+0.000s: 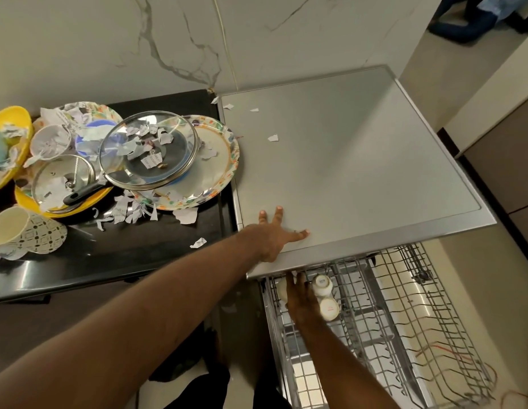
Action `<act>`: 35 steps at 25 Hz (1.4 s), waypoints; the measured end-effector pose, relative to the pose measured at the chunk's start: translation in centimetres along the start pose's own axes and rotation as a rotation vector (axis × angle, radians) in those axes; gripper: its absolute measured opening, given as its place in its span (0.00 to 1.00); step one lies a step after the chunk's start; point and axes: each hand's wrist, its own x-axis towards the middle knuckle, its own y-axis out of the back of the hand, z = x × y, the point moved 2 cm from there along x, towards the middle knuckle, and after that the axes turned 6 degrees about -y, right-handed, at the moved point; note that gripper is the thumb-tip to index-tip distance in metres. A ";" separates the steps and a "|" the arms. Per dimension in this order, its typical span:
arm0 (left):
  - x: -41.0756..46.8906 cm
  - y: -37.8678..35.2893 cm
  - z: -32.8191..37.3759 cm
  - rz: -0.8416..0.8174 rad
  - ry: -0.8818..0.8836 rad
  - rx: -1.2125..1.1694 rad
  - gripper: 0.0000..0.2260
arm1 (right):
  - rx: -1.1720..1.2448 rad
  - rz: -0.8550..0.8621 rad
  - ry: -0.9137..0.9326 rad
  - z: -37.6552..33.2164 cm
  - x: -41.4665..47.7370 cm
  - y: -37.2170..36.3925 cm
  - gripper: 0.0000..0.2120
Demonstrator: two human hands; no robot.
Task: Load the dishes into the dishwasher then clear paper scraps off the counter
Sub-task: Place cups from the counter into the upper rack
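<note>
The silver wire rack (pixel 383 329) holds two upturned white cups (pixel 323 286); left hand (pixel 276 234) lies spread flat on the grey dishwasher top (pixel 360 160); right hand (pixel 301 302) reaches under it, grip hidden.

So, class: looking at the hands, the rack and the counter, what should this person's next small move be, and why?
Probably draw the right hand out of the rack and reach for the patterned cup: white cups already sit in the rack, while many dishes crowd the counter.
</note>
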 end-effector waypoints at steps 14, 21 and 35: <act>-0.1 -1.3 -1.4 0.162 -0.039 -0.041 0.41 | -0.091 0.100 0.042 -0.1 -7.2 12.1 0.21; -2.7 -3.6 -3.4 0.276 -0.126 0.031 0.33 | -0.135 0.233 0.262 -5.5 -8.7 18.1 0.24; -19.3 -4.1 -20.8 0.713 -0.002 -0.030 0.18 | -0.009 0.030 0.527 -30.9 -6.7 18.4 0.20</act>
